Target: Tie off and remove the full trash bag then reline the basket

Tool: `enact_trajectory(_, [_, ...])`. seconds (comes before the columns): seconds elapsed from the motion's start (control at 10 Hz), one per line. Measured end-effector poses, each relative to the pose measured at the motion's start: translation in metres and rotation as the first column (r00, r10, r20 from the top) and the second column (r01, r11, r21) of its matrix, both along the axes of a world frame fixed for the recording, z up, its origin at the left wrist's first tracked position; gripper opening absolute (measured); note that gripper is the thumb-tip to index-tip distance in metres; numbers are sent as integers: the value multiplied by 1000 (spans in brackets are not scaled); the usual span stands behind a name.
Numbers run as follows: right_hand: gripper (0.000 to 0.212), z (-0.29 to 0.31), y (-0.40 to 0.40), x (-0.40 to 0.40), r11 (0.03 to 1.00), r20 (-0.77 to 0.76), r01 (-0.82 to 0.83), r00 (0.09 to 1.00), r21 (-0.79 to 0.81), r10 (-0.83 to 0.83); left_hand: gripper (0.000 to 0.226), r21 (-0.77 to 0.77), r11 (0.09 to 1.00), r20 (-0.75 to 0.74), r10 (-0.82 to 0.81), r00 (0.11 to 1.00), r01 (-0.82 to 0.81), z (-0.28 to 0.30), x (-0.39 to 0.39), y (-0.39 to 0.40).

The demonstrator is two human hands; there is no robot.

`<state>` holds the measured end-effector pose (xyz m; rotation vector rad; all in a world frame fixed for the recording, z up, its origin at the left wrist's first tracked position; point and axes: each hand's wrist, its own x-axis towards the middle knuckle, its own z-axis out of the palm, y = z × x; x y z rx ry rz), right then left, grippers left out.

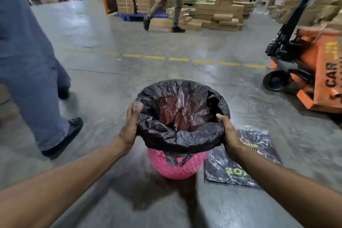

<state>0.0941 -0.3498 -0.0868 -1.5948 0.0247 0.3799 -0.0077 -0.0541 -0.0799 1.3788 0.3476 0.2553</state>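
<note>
A pink mesh basket (177,166) stands on the concrete floor in front of me. A black trash bag (185,139) lines it, its mouth folded over the rim, and the pink wall shows through the thin plastic inside. My left hand (130,127) presses the folded bag against the left side of the rim. My right hand (230,131) grips the folded bag at the right side of the rim. The bag's inside looks hollow, with no contents visible.
A flat black printed packet of bags (240,168) lies on the floor just right of the basket. An orange pallet jack (307,72) is parked at the right. A person in grey trousers (37,72) stands close at left; another walks past stacked cardboard boxes (220,11) behind.
</note>
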Motion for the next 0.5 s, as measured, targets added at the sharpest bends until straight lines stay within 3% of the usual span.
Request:
enact_trajectory(0.1, [40, 10, 2, 1, 1000, -17, 9, 1000, 23, -9, 43, -29, 998, -70, 52, 996, -54, 1, 1, -17])
enact_trajectory(0.2, [44, 9, -1, 1, 1000, -24, 25, 999, -2, -25, 40, -54, 993, -65, 102, 993, -106, 2, 3, -33])
enact_trajectory(0.3, [45, 15, -5, 0, 996, 22, 4, 1000, -84, -2, 49, 39, 997, -69, 75, 995, -72, -5, 0, -22])
enact_trajectory(0.4, [59, 26, -16, 4, 947, 132, -52, 986, -316, 98, 84, 398, 916, -160, 119, 980, -46, -41, 12, 24])
enact_trajectory(0.5, [91, 34, -47, 21, 929, 266, 78, 964, -363, 23, 70, 644, 764, -132, 153, 979, -32, -21, -5, 50])
